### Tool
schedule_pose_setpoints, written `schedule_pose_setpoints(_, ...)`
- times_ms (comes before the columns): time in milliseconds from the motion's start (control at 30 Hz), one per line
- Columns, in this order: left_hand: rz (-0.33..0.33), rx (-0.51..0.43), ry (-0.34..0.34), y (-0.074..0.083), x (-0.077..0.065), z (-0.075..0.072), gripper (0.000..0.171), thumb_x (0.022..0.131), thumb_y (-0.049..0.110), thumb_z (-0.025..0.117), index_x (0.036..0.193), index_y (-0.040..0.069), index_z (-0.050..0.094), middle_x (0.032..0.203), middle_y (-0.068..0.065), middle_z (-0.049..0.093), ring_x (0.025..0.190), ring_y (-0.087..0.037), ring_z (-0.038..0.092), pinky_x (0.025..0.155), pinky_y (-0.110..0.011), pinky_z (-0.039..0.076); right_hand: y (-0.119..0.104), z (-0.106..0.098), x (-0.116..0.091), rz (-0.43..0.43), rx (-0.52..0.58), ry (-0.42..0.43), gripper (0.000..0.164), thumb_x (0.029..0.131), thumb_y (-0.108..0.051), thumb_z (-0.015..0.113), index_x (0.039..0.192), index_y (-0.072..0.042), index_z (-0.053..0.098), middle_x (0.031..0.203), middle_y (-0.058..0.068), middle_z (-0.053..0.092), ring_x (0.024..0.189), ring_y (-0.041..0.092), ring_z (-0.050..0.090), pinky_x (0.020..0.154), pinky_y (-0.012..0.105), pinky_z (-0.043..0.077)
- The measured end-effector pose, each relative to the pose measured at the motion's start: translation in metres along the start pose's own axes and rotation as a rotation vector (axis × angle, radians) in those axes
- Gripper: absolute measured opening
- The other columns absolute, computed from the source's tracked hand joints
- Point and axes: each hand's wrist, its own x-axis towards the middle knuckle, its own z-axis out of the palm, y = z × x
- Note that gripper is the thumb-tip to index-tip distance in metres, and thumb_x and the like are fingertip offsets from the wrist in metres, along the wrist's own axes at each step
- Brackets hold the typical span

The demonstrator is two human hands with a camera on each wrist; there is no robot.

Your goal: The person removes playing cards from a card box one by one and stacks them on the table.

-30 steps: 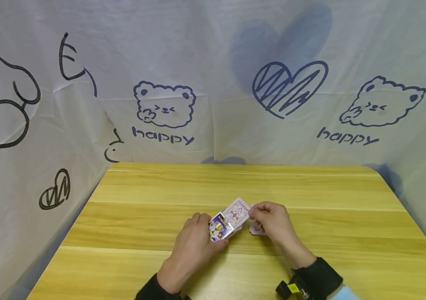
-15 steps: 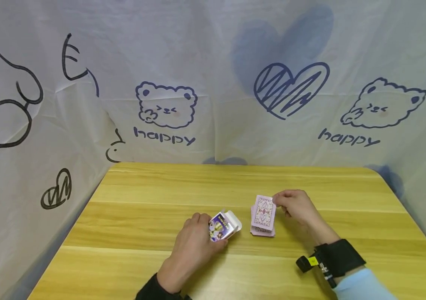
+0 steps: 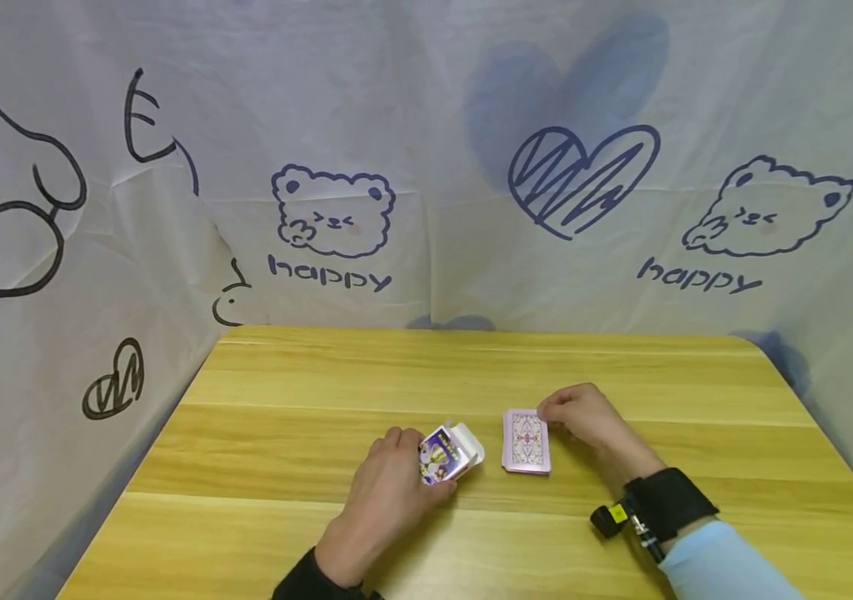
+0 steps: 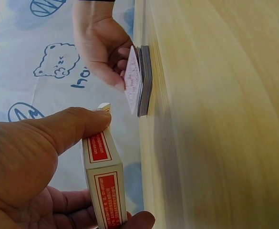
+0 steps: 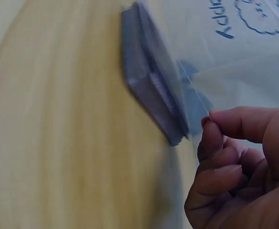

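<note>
My left hand [image 3: 385, 496] grips a small playing card box [image 3: 441, 457], its fingers and thumb on opposite sides. White flaps stand open at the box's right end, and its red-and-white printed side [image 4: 108, 200] shows in the left wrist view. A stack of playing cards [image 4: 145, 81] lies on the table to the right of the box. Between thumb and forefinger, my right hand [image 3: 590, 418] pinches the corner of one playing card [image 4: 133, 83], pink-bordered and back side up. This card hovers tilted over the stack, seen edge-on as a thin line in the right wrist view.
The wooden table [image 3: 284, 367] has rounded far corners. Behind it and along the sides hangs a white cloth [image 3: 456, 242] with drawn bears, hearts and lettering. A black strap with a small camera [image 3: 610, 521] sits on the right wrist.
The right hand took a card from the box's mouth, carried it right over the stack and lowered it there. The left hand and box stayed in place.
</note>
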Motion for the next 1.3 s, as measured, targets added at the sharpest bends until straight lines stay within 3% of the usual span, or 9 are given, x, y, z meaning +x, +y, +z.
schedule_pose_setpoints(133, 0.004, 0.000, 0.001, 0.001, 0.000, 0.000, 0.072, 0.077, 0.046, 0.092, 0.123, -0.003, 0.065, 0.098, -0.005, 0.060, 0.080, -0.016, 0.050, 0.061, -0.026, 0.043, 0.002, 0.008, 0.002, -0.029, -0.097, 0.041, 0.014, 0.096, -0.012, 0.073, 0.096, 0.001, 0.079, 0.094, 0.008, 0.074, 0.084, 0.021, 0.056, 0.071, 0.030, 0.044)
schedule_pose_setpoints(400, 0.014, 0.004, 0.008, 0.001, 0.000, 0.000, 0.072, 0.077, 0.046, 0.092, 0.122, -0.002, 0.065, 0.096, -0.005, 0.059, 0.080, -0.016, 0.050, 0.061, -0.026, 0.043, 0.003, 0.015, 0.002, -0.080, -0.247, 0.090, 0.013, 0.096, -0.014, 0.071, 0.090, -0.005, 0.078, 0.086, 0.005, 0.073, 0.070, 0.019, 0.054, 0.064, 0.030, 0.041)
schedule_pose_setpoints(700, 0.028, 0.012, 0.022, 0.002, 0.000, 0.000, 0.071, 0.077, 0.046, 0.093, 0.121, -0.002, 0.066, 0.097, -0.005, 0.060, 0.081, -0.016, 0.051, 0.061, -0.026, 0.044, 0.000, 0.017, 0.002, -0.103, -0.350, 0.138, 0.016, 0.092, -0.018, 0.076, 0.086, -0.006, 0.065, 0.078, 0.005, 0.064, 0.068, 0.020, 0.054, 0.060, 0.031, 0.041)
schedule_pose_setpoints(833, 0.025, 0.008, 0.022, 0.002, 0.001, 0.000, 0.071, 0.077, 0.046, 0.093, 0.122, -0.002, 0.066, 0.101, -0.006, 0.062, 0.084, -0.017, 0.052, 0.062, -0.027, 0.044, -0.004, 0.016, -0.001, -0.096, -0.308, 0.161, 0.017, 0.093, -0.020, 0.075, 0.088, -0.006, 0.067, 0.081, 0.006, 0.066, 0.069, 0.020, 0.055, 0.061, 0.031, 0.042)
schedule_pose_setpoints(1000, 0.022, 0.007, 0.028, 0.002, 0.002, 0.002, 0.071, 0.077, 0.045, 0.093, 0.124, -0.001, 0.066, 0.102, -0.007, 0.062, 0.085, -0.018, 0.051, 0.061, -0.027, 0.044, -0.016, 0.021, -0.016, -0.111, -0.157, 0.175, 0.018, 0.098, -0.021, 0.070, 0.096, -0.003, 0.071, 0.090, 0.009, 0.071, 0.067, 0.019, 0.053, 0.060, 0.031, 0.042)
schedule_pose_setpoints(1300, 0.080, 0.051, 0.070, 0.001, -0.003, 0.005, 0.070, 0.075, 0.043, 0.094, 0.122, -0.001, 0.066, 0.103, -0.009, 0.064, 0.089, -0.021, 0.053, 0.068, -0.032, 0.047, -0.040, 0.053, -0.052, -0.182, 0.039, 0.147, 0.015, 0.099, -0.016, 0.071, 0.092, -0.005, 0.078, 0.086, 0.005, 0.073, 0.072, 0.015, 0.056, 0.064, 0.027, 0.045)
